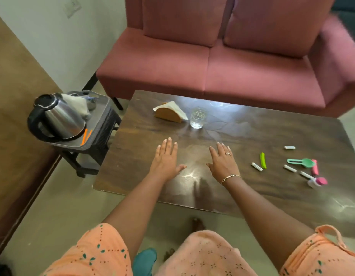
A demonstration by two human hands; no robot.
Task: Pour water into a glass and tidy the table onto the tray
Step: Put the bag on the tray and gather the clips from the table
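Note:
My left hand (166,158) and my right hand (223,161) lie flat, palms down and fingers apart, on the dark wooden table (262,196); neither holds anything. A clear glass (197,117) stands upright beyond them, beside a wooden napkin holder (169,113) with white napkins. A steel kettle (57,117) with a black handle stands on a grey tray (101,114) on a small stool left of the table. At the table's right lie a green clip (263,160), a green spoon (301,162), a pink clip (314,167) and several small white pieces (256,166).
A pink sofa (212,62) stands just behind the table. The tray also carries a white cloth (79,104) and orange sticks (86,136). A brown wooden panel (13,116) runs along the left. My foot (197,225) shows on the floor under the table's front edge.

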